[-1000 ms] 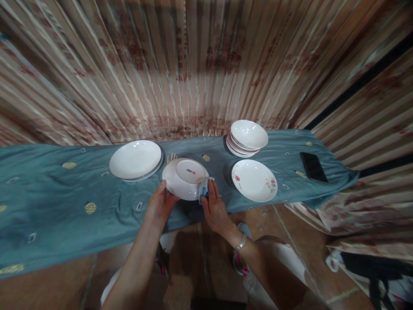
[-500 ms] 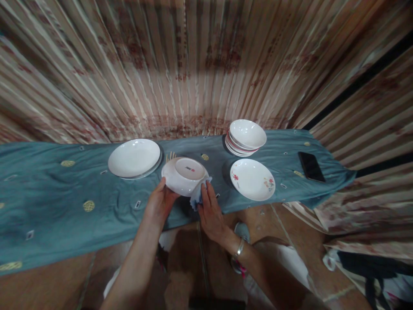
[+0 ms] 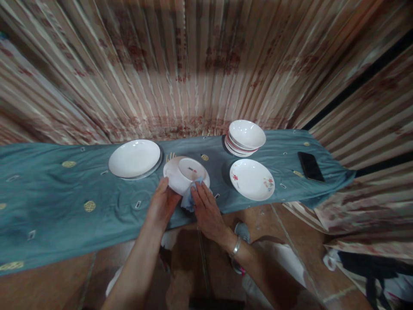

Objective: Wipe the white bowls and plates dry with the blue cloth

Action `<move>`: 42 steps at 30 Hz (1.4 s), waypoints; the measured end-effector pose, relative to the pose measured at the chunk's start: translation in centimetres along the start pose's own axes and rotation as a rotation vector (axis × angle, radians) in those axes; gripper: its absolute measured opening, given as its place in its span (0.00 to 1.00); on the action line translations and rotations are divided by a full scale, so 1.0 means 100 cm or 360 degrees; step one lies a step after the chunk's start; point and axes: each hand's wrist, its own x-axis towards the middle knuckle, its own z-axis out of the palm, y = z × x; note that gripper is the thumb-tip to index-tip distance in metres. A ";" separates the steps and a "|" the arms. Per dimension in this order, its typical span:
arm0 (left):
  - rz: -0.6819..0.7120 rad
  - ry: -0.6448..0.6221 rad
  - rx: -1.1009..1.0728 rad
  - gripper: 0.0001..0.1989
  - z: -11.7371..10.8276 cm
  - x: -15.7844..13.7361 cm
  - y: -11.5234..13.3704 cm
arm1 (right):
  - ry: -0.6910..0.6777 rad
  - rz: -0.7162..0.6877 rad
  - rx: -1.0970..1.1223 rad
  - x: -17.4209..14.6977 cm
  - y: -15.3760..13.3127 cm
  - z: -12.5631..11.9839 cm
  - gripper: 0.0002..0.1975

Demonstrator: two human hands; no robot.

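A white plate [image 3: 176,174], deep and turned bottom up so its foot ring and a small printed mark show, is gripped at its left edge by my left hand [image 3: 161,201]. My right hand [image 3: 208,212] presses a light blue cloth [image 3: 189,199] against the plate's near right side; its fingers are closed over the cloth. Behind the plate, the ends of several thin wooden sticks [image 3: 171,156] poke out, mostly hidden. To the right of my hands lies a white plate with flower prints [image 3: 251,180], face up.
Stacked white plates [image 3: 135,158] stand to the left, and a stack of white bowls [image 3: 247,134] at the back right. A black phone [image 3: 310,166] lies near the right end of the green tablecloth [image 3: 58,206]. Pleated curtains [image 3: 206,64] hang right behind the table.
My right hand and the cloth have slid left and slightly up over the plate's underside. The plate has tilted and shifted a little to the right in my left hand.
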 end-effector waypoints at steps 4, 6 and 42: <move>0.0110 -0.0012 -0.0015 0.20 0.003 -0.002 -0.002 | -0.0044 -0.0037 -0.0053 0.005 -0.002 -0.003 0.33; 0.0125 -0.0038 -0.0014 0.21 0.002 -0.002 -0.003 | -0.0032 -0.0064 -0.0060 0.008 -0.002 -0.003 0.31; 0.0035 0.0070 -0.0016 0.19 0.004 -0.012 -0.003 | -0.0076 -0.0156 0.0071 0.082 -0.017 -0.015 0.23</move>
